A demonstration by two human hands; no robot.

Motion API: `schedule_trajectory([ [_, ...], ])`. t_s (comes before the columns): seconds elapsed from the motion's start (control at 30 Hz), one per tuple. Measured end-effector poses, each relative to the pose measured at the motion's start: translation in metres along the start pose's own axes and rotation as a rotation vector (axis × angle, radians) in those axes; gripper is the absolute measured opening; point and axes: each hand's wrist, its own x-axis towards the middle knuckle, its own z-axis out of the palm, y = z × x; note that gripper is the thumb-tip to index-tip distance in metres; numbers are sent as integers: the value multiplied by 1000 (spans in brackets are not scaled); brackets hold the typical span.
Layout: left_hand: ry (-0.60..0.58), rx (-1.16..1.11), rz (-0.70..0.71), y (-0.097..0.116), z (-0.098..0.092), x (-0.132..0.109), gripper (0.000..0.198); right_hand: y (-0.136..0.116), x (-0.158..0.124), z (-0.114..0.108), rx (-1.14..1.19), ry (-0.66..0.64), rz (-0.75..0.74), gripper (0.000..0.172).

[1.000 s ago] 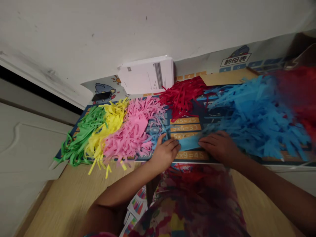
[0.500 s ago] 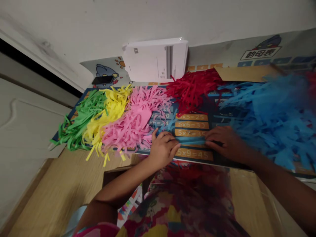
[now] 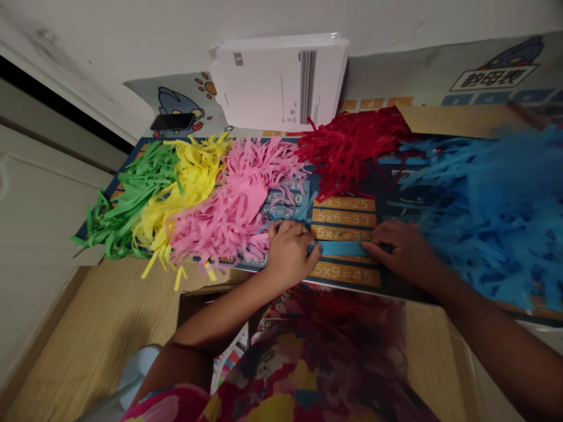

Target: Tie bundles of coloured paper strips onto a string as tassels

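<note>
A flat blue paper strip (image 3: 341, 248) stretches between my two hands, just above the printed table mat (image 3: 347, 275). My left hand (image 3: 290, 251) is closed on the strip's left end, with loose blue strands (image 3: 303, 208) showing beyond its fingers. At the other end my right hand (image 3: 398, 249) pinches the strip between thumb and fingers. Left of my left hand lies a pink fringed bunch (image 3: 233, 205). A large blue fringed bunch (image 3: 497, 223) spreads to the right of my right hand. The red fringed bunch (image 3: 356, 149) lies behind both hands.
Yellow (image 3: 193, 176) and green (image 3: 141, 199) fringed bunches lie at the table's left end. A white stack of paper (image 3: 281, 85) leans against the wall, with a black phone (image 3: 173, 121) left of it. A tan sheet (image 3: 448, 121) lies at the back right.
The blue strip between my hands has turned from narrow and edge-on to flatter and wider. My hands keep nearly the same places; the camera view has shifted slightly.
</note>
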Motion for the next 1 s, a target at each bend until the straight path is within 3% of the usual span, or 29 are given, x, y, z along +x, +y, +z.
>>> schedule_trajectory([
  [0.13,-47,23,-22,-1,-1,3,17,3,-1,5,-39,3,-13,35],
  [0.23,-11,62,20,-4,-4,4,14,-1,-2,2,-101,52,0,30],
  [0.33,3,148,312,-5,-9,5,14,-14,-1,-9,-242,138,-86,18],
  [0.4,-56,242,528,-2,-14,5,16,-24,-1,-16,-279,111,-274,14],
  [0.47,-120,347,633,3,-19,6,18,-31,-1,-19,-267,49,-437,18],
  [0.57,-163,429,653,13,-24,10,20,-31,2,-17,-278,-7,-488,20],
  [0.73,-153,395,580,16,-22,20,16,-29,10,-14,-219,-39,-345,20],
  [0.83,-71,349,556,8,-16,19,11,-38,11,-12,-221,7,-269,10],
  [1.0,83,229,525,-9,-12,5,9,-36,3,0,-289,93,-370,11],
])
